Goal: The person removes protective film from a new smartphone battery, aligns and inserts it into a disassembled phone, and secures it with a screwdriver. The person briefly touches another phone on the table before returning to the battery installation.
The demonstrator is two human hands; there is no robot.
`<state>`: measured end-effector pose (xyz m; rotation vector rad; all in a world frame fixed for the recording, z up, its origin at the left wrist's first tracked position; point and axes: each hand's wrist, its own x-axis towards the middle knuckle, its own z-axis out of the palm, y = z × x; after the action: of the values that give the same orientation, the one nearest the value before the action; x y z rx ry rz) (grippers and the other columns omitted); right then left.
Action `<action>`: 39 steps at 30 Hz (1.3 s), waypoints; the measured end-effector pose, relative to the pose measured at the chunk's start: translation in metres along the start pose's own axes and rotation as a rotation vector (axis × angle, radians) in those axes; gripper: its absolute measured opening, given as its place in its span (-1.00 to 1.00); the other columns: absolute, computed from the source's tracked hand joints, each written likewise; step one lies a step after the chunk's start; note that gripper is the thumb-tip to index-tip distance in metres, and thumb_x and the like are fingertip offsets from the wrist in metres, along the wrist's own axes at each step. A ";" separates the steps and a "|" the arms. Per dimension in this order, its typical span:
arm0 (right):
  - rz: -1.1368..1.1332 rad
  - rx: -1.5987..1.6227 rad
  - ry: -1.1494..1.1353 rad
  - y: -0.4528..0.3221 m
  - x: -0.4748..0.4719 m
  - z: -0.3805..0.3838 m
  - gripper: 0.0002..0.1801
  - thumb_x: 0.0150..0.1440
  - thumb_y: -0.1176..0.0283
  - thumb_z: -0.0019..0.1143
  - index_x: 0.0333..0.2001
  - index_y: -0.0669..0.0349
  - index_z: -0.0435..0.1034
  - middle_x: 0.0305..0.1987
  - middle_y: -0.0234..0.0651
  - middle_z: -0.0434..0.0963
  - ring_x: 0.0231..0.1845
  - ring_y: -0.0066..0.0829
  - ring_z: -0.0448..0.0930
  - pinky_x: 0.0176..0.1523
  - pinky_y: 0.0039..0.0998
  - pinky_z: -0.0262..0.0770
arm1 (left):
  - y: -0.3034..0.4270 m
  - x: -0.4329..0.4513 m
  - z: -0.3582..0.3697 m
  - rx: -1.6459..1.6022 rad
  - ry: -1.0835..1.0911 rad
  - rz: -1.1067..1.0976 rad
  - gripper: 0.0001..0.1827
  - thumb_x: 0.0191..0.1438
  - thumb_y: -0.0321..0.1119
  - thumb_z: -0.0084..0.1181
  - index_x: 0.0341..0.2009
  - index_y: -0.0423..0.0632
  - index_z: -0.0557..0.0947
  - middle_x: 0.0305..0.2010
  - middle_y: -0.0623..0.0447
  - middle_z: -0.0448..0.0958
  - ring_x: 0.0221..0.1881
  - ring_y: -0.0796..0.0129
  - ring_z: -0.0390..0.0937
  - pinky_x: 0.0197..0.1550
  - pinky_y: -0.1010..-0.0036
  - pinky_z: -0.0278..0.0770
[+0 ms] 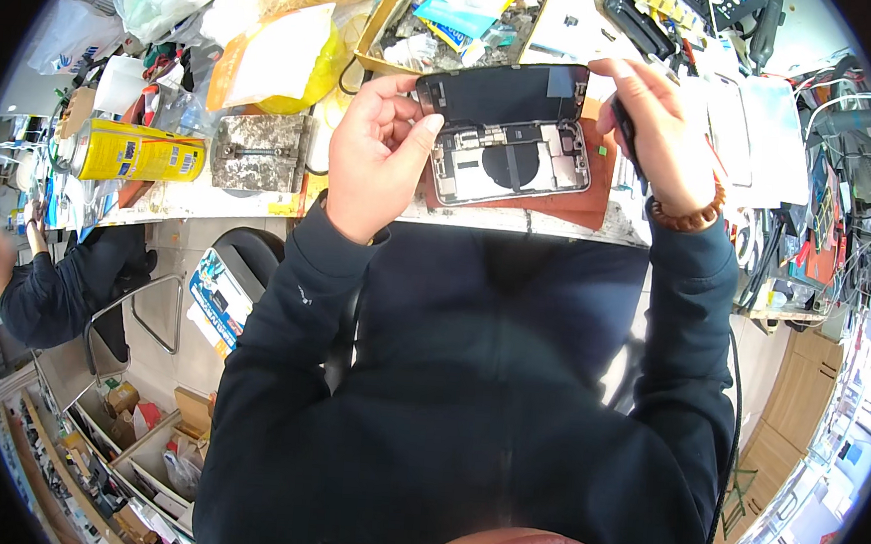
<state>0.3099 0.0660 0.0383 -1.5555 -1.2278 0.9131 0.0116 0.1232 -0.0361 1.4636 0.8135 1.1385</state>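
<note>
An opened smartphone lies before me, its metal housing [457, 170] showing circuit parts and a round black pad [510, 164]. The display panel [502, 96] is tilted up along the housing's far long side, its dark inner face towards me. My left hand [383, 145] grips the panel's left end, the thumb near the housing's corner. In my right hand [650, 124] a slim dark handheld tool [627, 138] sits against the palm, while the fingertips touch the panel's upper right corner. The tool's tip cannot be made out. Beneath the phone is a reddish-brown mat [596, 196].
Left of the phone are a stained metal fixture [259, 152] and a yellow spray can [144, 152] on its side. A parts-filled box [388, 63] stands behind. Cables [839, 95] crowd the right. Another person [53, 293] sits far left; a black stool [249, 257] is nearer.
</note>
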 end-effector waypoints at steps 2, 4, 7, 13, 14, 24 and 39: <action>-0.068 -0.028 0.000 0.000 -0.012 -0.007 -0.53 0.63 0.26 -0.18 0.27 0.32 0.60 -0.38 -0.43 0.59 -0.46 -0.70 0.41 -0.28 -0.60 0.32 | -0.001 -0.002 0.001 -0.030 -0.002 -0.023 -0.55 0.41 -0.60 0.30 0.32 -0.25 0.50 -0.07 0.02 0.73 -0.22 0.56 0.64 -0.14 0.60 0.60; -0.026 0.025 -0.009 -0.003 -0.028 -0.015 -0.51 0.56 0.36 -0.25 0.30 0.34 0.57 -0.34 -0.40 0.58 -0.43 -0.68 0.42 -0.26 -0.57 0.33 | -0.002 0.000 0.001 -0.029 -0.003 -0.003 -0.57 0.42 -0.58 0.29 0.31 -0.27 0.50 -0.08 0.02 0.74 -0.22 0.55 0.66 -0.15 0.60 0.61; 0.059 0.123 -0.045 -0.006 -0.056 -0.019 -0.46 0.47 0.44 -0.28 0.35 0.41 0.51 -0.29 -0.37 0.57 -0.39 -0.67 0.43 -0.24 -0.56 0.34 | -0.002 0.003 0.000 0.008 -0.002 -0.039 -0.58 0.43 -0.58 0.29 0.31 -0.28 0.50 -0.10 0.03 0.74 -0.23 0.54 0.66 -0.16 0.59 0.63; 0.177 0.542 -0.295 0.008 -0.103 -0.005 -0.50 0.47 0.67 -0.03 0.45 0.42 0.41 0.35 -0.22 0.63 0.27 -0.54 0.63 0.36 -0.47 0.53 | -0.002 0.004 0.002 -0.053 0.011 0.000 -0.55 0.42 -0.59 0.29 0.33 -0.29 0.48 -0.09 0.01 0.74 -0.22 0.53 0.67 -0.14 0.59 0.65; 0.135 0.509 -0.261 0.012 -0.109 0.002 -0.52 0.47 0.70 0.06 0.44 0.43 0.42 0.35 -0.21 0.63 0.28 -0.53 0.63 0.40 -0.45 0.51 | -0.002 0.004 0.001 -0.050 -0.010 -0.002 -0.52 0.41 -0.61 0.29 0.35 -0.29 0.47 -0.02 -0.03 0.73 -0.21 0.52 0.68 -0.14 0.59 0.66; 0.182 0.606 -0.079 0.022 -0.128 0.027 -0.47 0.40 0.60 0.31 0.41 0.30 0.39 0.17 -0.28 0.72 0.09 -0.54 0.75 -0.02 -0.55 0.73 | 0.019 -0.036 0.001 0.121 0.250 0.316 -0.50 0.32 -0.68 0.28 0.32 -0.26 0.51 0.11 -0.06 0.64 -0.12 0.48 0.60 -0.02 0.53 0.58; -0.074 0.576 0.092 -0.008 -0.160 0.081 -0.41 0.33 0.71 0.32 0.40 0.33 0.37 0.17 -0.23 0.62 -0.04 -0.64 0.69 -0.13 -0.60 0.63 | 0.065 -0.120 0.042 0.688 -0.087 0.612 -0.44 -0.14 -0.46 0.76 -0.02 -0.17 0.74 0.20 -0.22 0.68 0.14 -0.11 0.71 0.15 0.16 0.69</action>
<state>0.1960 -0.0724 0.0232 -1.0709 -0.8479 1.0225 0.0085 -0.0148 0.0009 2.4357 0.7501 1.2810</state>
